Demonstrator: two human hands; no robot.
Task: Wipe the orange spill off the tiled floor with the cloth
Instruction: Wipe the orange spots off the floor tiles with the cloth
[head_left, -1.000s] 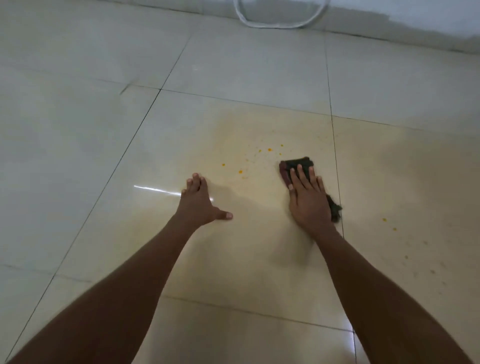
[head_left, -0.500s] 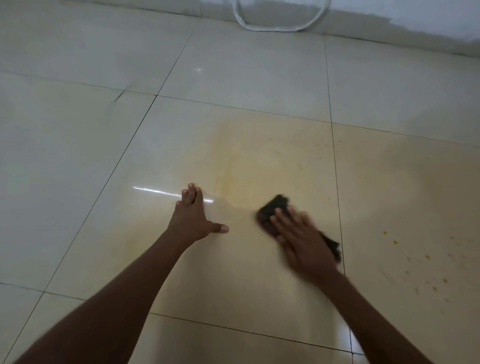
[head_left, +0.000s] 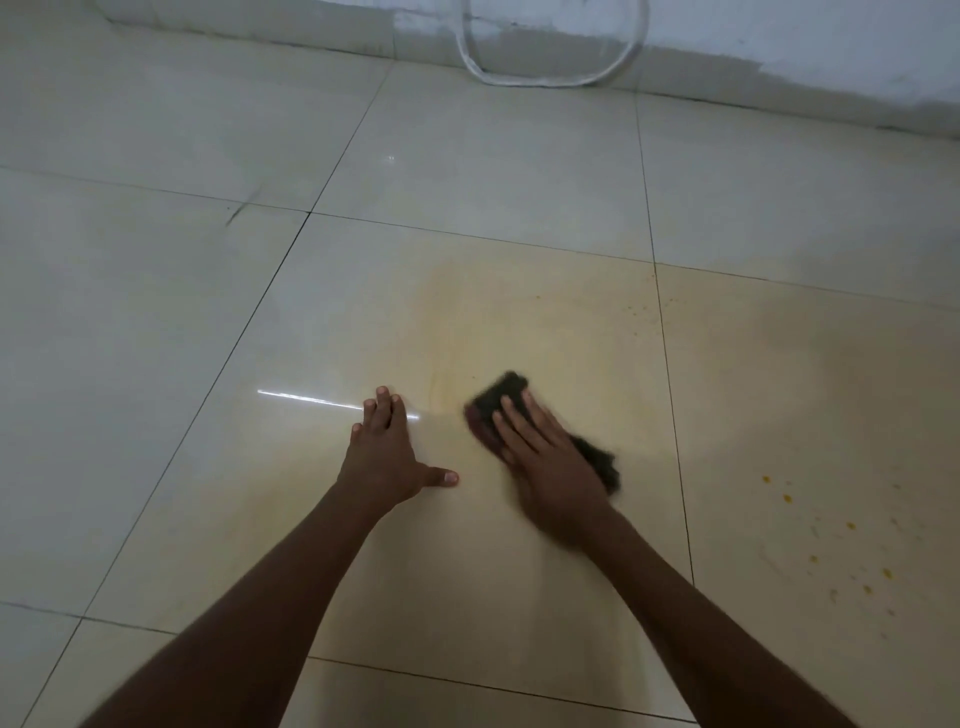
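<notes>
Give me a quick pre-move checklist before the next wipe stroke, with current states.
1. Cloth under right hand, fingers flat on it: ok.
2. Left hand braced flat on the floor, apart from the cloth: ok.
3. Yellowish film ahead of the cloth gone: not ok.
4. Orange specks on the tile to the right cleared: not ok.
5. Small specks near the grout line cleared: not ok.
6. How dirty the cloth is: cannot tell, blurred.

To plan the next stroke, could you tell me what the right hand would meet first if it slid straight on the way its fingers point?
The right hand pressing the cloth would probably meet only the yellowish smear.
</notes>
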